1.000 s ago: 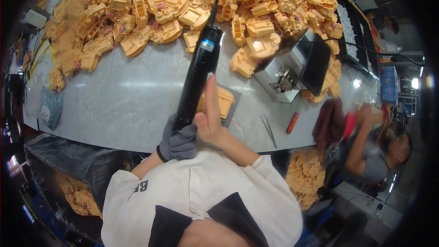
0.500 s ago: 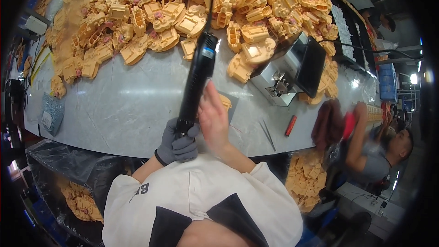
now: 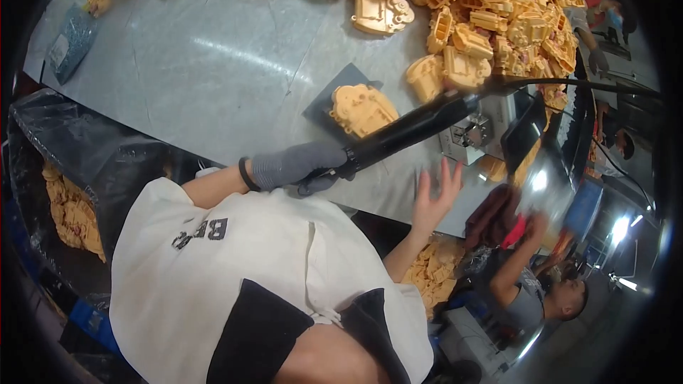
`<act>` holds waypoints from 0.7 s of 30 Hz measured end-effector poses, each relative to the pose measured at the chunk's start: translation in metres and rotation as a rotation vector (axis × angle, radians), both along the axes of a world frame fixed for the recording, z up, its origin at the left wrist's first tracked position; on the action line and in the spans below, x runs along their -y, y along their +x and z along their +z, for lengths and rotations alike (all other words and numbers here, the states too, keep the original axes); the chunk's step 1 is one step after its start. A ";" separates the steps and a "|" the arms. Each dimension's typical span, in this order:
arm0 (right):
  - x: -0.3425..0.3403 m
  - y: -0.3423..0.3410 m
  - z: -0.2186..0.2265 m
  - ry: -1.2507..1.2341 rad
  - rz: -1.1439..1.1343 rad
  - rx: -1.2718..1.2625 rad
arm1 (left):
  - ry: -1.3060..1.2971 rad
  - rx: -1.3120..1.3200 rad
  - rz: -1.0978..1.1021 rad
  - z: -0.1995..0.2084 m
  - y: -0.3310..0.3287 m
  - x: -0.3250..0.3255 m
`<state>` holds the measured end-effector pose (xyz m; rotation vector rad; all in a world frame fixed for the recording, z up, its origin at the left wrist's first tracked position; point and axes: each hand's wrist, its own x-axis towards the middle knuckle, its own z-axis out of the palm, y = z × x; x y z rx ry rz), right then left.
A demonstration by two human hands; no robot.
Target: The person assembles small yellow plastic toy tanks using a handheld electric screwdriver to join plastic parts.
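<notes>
My left hand (image 3: pixel 293 166), in a grey glove, is wrapped round the collar end of a black corded electric screwdriver (image 3: pixel 405 131). The tool slants up to the right, its cable running off the far end. Bare and slightly blurred, my right hand (image 3: pixel 435 198) hangs with fingers spread, below the screwdriver and short of the small metal box machine (image 3: pixel 462 144). It holds nothing. Beyond the screwdriver, a yellow plastic housing (image 3: pixel 364 109) lies on a dark square pad (image 3: pixel 321 105). The tool's body covers part of the machine.
Yellow housings (image 3: pixel 491 21) are heaped along the far side of the grey table (image 3: pixel 213 64). A bag of small parts (image 3: pixel 71 46) lies at left. Black-lined bins (image 3: pixel 92 149) stand below the table edge. At right a co-worker (image 3: pixel 530 291) works beside a dark red cloth (image 3: pixel 492 213).
The screwdriver has swung from nearly upright to slanting right. My right hand has left its side and moved right, fingers spreading. The view has turned, bringing the housing on the pad into sight.
</notes>
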<state>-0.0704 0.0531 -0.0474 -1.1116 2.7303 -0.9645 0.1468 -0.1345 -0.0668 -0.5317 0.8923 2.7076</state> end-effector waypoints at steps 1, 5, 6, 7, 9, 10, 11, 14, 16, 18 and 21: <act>0.010 0.015 0.009 0.021 0.069 -0.081 | -0.142 -0.072 -0.023 -0.002 -0.001 0.003; 0.049 0.070 -0.002 -0.794 0.164 1.012 | -1.011 -0.366 0.060 -0.017 0.006 -0.008; 0.065 0.075 0.003 -0.789 0.159 1.013 | -1.004 -0.365 0.060 -0.011 0.006 -0.007; 0.079 0.079 0.008 -0.741 0.175 1.177 | -0.892 -0.204 -0.008 0.003 0.003 -0.005; 0.087 0.084 0.021 -0.776 0.169 1.334 | -0.774 -0.044 -0.076 0.016 0.013 0.000; 0.086 0.077 0.025 -0.875 0.141 1.315 | -1.109 0.018 0.077 0.014 0.022 0.007; 0.077 0.068 0.031 -0.989 0.206 1.288 | -1.438 0.078 0.241 0.014 0.027 0.015; 0.072 0.052 0.041 -1.032 0.308 0.991 | -1.695 0.358 0.616 -0.003 0.030 0.049; 0.089 0.047 0.041 -0.999 0.281 0.936 | -2.112 0.447 0.269 -0.019 0.019 0.054; 0.081 0.048 0.036 -1.009 0.296 0.889 | -2.019 0.457 0.253 -0.029 0.018 0.050; 0.084 0.043 0.030 -1.081 0.306 0.772 | -1.920 0.452 0.245 -0.032 0.017 0.055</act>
